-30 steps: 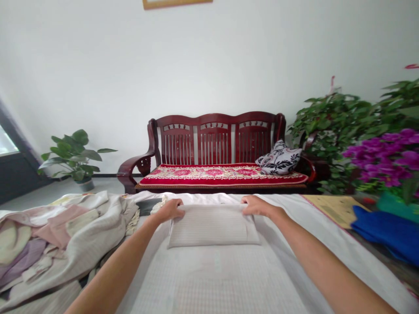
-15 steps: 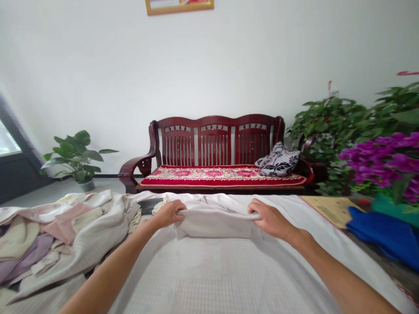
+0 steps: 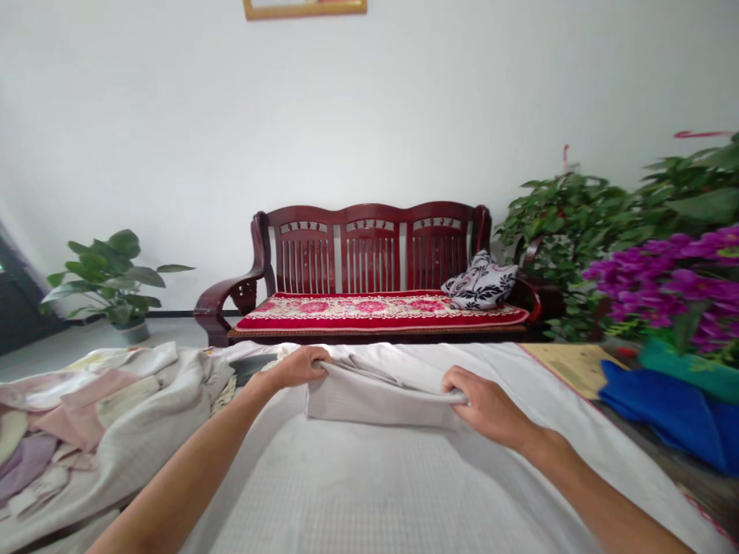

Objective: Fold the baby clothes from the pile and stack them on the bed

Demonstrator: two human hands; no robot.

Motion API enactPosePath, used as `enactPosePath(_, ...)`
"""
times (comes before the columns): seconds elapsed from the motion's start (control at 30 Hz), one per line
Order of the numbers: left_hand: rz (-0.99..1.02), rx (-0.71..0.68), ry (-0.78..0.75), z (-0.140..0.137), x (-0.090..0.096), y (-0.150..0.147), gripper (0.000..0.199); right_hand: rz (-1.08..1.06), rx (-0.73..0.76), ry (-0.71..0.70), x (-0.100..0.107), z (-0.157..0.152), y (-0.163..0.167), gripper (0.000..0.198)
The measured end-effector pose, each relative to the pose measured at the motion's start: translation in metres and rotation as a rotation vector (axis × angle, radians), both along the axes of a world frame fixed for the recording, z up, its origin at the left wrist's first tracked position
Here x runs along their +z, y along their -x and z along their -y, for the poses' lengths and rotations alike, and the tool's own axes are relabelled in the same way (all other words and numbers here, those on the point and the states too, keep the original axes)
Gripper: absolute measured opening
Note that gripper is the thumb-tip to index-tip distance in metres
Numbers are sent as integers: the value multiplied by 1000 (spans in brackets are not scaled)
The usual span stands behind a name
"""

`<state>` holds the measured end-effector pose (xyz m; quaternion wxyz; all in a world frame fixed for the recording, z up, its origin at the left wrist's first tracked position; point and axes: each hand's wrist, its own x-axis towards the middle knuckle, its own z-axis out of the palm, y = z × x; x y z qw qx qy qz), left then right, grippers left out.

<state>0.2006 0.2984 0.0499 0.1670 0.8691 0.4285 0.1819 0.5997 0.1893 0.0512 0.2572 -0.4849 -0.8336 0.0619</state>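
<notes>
A pale grey cloth [image 3: 381, 402], partly folded, is stretched between my two hands over the white covering [image 3: 369, 485] on the table. My left hand [image 3: 300, 366] is closed on its upper left corner. On the other side my right hand [image 3: 482, 400] pinches the upper right edge, a little lower than the left. The cloth's near face hangs down as a flat panel, its lower edge close to or touching the covering. Fingertips of both hands are hidden behind the fabric.
To the left lies a heap of clothes [image 3: 115, 431]. A blue cloth [image 3: 670, 408], a yellowish board [image 3: 563, 365] and purple flowers [image 3: 663, 285] are at the right. Beyond the table stands a wooden bench [image 3: 369, 261] with a patterned cushion [image 3: 482, 285].
The view has turned slightly right. My right hand has come lower with its edge of the cloth, so the upper edge now slants down to the right. Both hands keep their grip.
</notes>
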Motion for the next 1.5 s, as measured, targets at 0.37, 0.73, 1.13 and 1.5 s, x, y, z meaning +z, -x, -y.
enactPosePath(0.37, -60, 39, -500, 84, -8, 11, 40, 123, 53, -266, -33, -10, -3, 29)
enactPosePath(0.73, -8, -49, 36, 150, -37, 2, 28, 143, -106, -96, -58, 19, -15, 28)
enactPosePath(1.13, -264, 228, -239, 90, -94, -76, 51, 229, -80, 138, -79, -12, 127, 62)
enactPosePath(1.5, -342, 334, -357, 105, -116, -46, 57, 370, -399, 211, -98, -23, 29, 61)
